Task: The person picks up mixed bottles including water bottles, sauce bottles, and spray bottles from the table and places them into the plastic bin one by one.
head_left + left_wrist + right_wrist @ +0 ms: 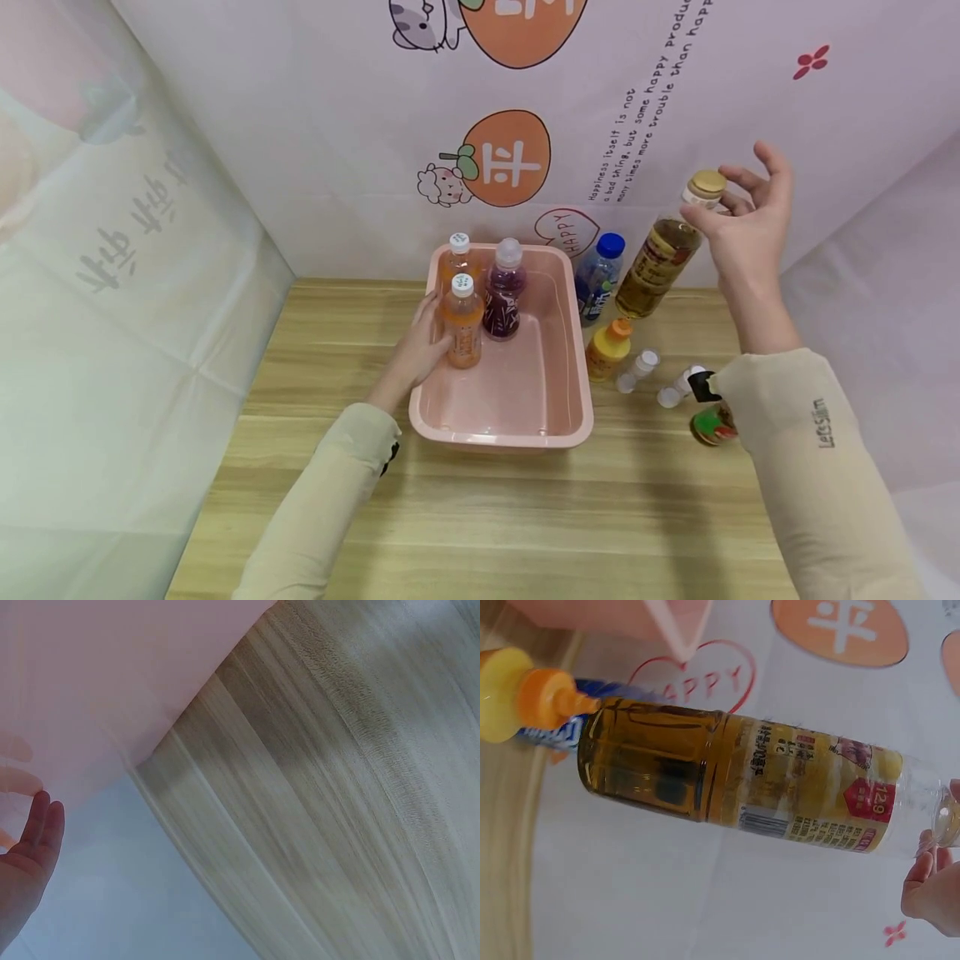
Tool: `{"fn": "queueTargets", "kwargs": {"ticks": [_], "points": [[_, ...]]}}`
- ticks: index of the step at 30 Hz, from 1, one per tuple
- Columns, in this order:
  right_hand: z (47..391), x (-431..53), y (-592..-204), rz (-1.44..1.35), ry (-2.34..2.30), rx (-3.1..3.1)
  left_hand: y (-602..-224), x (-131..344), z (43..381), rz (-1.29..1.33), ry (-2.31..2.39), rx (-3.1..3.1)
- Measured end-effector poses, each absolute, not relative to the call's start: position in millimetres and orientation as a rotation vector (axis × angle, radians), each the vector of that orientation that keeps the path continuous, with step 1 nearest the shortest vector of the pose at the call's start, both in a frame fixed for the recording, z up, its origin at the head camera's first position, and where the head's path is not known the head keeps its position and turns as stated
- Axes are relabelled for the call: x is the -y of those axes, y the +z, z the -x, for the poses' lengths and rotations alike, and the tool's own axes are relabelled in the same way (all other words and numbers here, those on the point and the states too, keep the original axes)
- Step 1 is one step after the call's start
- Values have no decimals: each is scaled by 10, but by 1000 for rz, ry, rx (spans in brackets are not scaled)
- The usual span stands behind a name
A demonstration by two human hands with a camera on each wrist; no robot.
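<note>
At two o'clock from the basin, the right grip pinches the amber bottle by its neck, presumably for slimness; whether the left grip holds the orange bottle inside, at nine, I can't tell.

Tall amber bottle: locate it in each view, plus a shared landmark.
Head: tall amber bottle, right of centre, held by right hand.
Left wrist: not in it.
Right wrist: tall amber bottle, across the middle.
Shared landmark: pink bin, upper left in both wrist views.
</note>
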State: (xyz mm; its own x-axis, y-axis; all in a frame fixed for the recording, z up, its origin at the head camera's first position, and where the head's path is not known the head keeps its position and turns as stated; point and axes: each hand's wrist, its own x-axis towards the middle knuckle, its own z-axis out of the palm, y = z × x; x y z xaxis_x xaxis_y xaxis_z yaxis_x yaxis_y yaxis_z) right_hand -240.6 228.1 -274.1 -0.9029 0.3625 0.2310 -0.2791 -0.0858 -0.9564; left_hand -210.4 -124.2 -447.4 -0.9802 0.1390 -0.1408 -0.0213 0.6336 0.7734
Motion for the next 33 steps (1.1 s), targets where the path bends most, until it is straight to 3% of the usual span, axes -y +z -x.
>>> {"fn": "queueTargets", "kwargs": {"ticks": [10, 33], "points": [[2294, -2003, -2551, -84, 2037, 1794, -4461, 1238, 2107, -107, 1274, -2673], [2151, -1409, -2631, -295, 1900, 2103, -4502, 1249, 2119, -123, 1259, -2698]]}}
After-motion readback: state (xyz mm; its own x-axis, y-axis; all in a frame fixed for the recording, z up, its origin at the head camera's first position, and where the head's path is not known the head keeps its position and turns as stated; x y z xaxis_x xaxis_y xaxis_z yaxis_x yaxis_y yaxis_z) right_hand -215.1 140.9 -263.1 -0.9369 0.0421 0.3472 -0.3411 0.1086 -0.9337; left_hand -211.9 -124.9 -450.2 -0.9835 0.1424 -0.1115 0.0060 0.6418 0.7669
